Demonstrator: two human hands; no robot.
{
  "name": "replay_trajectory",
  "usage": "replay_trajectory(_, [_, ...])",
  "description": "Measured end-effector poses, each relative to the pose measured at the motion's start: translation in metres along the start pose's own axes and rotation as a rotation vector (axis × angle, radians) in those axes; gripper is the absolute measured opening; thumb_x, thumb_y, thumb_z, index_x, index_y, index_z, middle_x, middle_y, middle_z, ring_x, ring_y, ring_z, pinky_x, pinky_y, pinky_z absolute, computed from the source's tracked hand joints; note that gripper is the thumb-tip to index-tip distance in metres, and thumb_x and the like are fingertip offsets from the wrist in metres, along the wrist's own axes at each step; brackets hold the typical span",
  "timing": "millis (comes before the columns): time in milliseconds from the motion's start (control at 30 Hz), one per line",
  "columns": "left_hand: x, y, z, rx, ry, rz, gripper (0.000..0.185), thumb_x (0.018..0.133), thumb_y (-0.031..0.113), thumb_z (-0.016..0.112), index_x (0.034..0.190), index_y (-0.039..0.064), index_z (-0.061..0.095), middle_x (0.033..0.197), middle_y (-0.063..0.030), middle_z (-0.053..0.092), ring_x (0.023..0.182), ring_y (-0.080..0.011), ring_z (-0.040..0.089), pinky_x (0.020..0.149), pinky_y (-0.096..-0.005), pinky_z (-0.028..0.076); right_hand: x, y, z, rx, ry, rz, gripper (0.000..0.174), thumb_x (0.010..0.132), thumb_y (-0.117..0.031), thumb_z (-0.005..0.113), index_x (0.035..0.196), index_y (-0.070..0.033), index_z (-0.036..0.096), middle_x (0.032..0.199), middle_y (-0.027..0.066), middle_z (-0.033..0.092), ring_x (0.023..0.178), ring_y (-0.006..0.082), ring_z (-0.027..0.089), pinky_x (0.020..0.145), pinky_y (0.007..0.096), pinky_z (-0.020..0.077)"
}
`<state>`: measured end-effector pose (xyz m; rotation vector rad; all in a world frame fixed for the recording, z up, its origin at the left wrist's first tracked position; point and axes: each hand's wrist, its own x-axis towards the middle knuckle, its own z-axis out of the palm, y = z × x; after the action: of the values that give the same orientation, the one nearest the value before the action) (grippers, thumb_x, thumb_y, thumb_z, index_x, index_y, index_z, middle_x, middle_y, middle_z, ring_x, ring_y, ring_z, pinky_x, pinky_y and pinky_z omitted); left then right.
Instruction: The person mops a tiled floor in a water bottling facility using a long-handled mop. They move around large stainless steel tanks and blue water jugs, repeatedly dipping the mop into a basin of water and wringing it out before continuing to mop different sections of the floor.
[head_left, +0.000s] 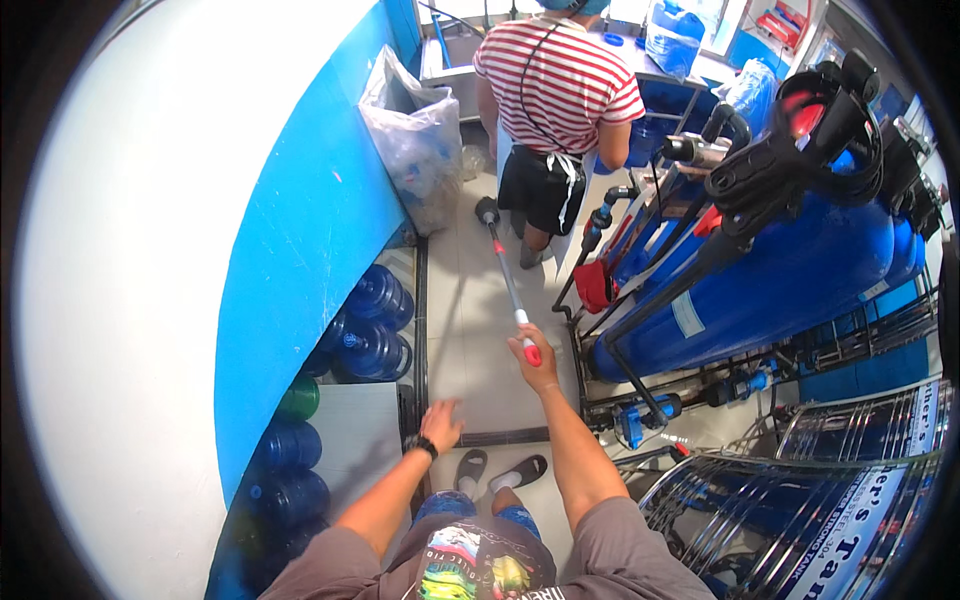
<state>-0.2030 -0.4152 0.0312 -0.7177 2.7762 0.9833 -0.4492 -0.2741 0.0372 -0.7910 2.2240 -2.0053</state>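
My right hand (540, 367) grips the white and red end of a long-handled brush (508, 274). Its grey pole slants away from me over the tiled floor (480, 330), and the dark head sits low beside another person's legs. Fingers apart and holding nothing, my left hand (441, 427) hovers above the floor near a dark raised strip (421, 322). A black band circles that wrist. My feet, in dark slide sandals (519, 472), stand behind a dark floor strip.
Ahead, a person in a striped shirt (559, 82) faces away. A large plastic bag (416, 142) and blue water jugs (373, 352) line the left side. To my right are a blue tank (750, 292), black pipes (630, 367), a pump (645, 420) and steel tanks (750, 517).
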Motion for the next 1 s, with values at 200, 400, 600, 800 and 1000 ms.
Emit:
replay_trajectory(200, [-0.08,0.017,0.043,-0.242,-0.303,-0.098,0.066,0.082,0.028,0.083,0.139,0.009,0.055,0.125,-0.0196,0.059,0.123,-0.0354,0.058,0.105,-0.0449,0.047,-0.072,-0.029,-0.083,-0.066,-0.167,0.176,0.028,0.087,-0.014,0.081,0.108,-0.005,0.064,0.112,0.0121,0.068,0.11,0.0274,0.064,0.097,0.0371,0.0496])
replay_trajectory(400, [-0.045,0.122,0.049,-0.209,-0.184,0.313,0.076,0.08,0.023,0.082,0.146,0.01,0.046,0.132,-0.0214,0.054,0.123,-0.0398,0.056,0.108,-0.0473,0.045,-0.206,-0.151,-0.173,-0.096,-0.075,0.251,0.02,0.087,-0.013,0.079,0.096,-0.003,0.064,0.119,0.0161,0.071,0.132,0.0349,0.058,0.111,0.0468,0.0416])
replay_trajectory(600, [0.009,0.225,0.095,-0.276,-0.658,1.015,0.066,0.078,0.016,0.078,0.139,0.015,0.053,0.122,-0.0137,0.06,0.117,-0.0353,0.06,0.095,-0.0469,0.051,-0.253,-0.248,-0.213,0.122,0.32,0.096,0.026,0.089,-0.028,0.069,0.086,-0.002,0.063,0.092,0.0154,0.072,0.105,0.0347,0.068,0.102,0.0539,0.0484])
replay_trajectory(800, [0.03,0.245,0.136,-0.192,-1.057,1.096,0.026,0.084,0.009,0.063,0.11,0.012,0.065,0.098,-0.0128,0.073,0.097,-0.0362,0.068,0.082,-0.0507,0.052,-0.226,-0.27,-0.209,0.076,0.443,0.027,0.025,0.087,-0.026,0.068,0.082,-0.002,0.062,0.085,0.0139,0.069,0.092,0.0316,0.067,0.094,0.0521,0.0513])
replay_trajectory(1000, [0.111,0.207,0.091,-0.092,-1.064,1.126,0.032,0.08,0.01,0.065,0.112,0.014,0.063,0.096,-0.0142,0.071,0.093,-0.0386,0.068,0.081,-0.0528,0.052,-0.158,-0.245,-0.133,0.124,0.626,-0.053,0.024,0.086,-0.025,0.067,0.079,-0.002,0.06,0.079,0.0125,0.066,0.08,0.0285,0.066,0.086,0.0502,0.0543])
